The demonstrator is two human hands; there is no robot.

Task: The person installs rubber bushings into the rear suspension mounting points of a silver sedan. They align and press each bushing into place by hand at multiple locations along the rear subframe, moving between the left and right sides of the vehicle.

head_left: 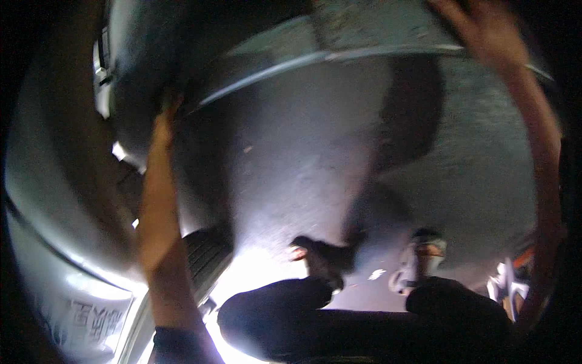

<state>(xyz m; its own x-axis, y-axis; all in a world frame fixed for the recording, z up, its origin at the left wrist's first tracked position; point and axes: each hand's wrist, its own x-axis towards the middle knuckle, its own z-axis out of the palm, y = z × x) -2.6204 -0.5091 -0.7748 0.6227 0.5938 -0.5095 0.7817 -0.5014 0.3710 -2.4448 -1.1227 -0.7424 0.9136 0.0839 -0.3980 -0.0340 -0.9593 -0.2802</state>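
My left forearm reaches up along the dark side of a grey-silver vehicle. My left hand (169, 108) is at the lower edge of a large dark rounded form (182, 48); shadow hides its fingers, and I cannot tell whether it grips anything. My right arm stretches far forward on the right. My right hand (492, 37), blurred and partly cut off by the upper edge, has its visible fingers stretched apart. No held thing shows in it. It appears just beyond a pale curved line (285, 64) across the grey ground; whether it touches anything is unclear.
The silver body panel (66, 212) curves along the left, with dark printing low down. A dark ribbed piece (205, 255) lies beside my left forearm. My shoes (418, 261) rest on the grey floor (291, 158) near a small pale scrap (377, 274). White and orange items (509, 285) stand at right.
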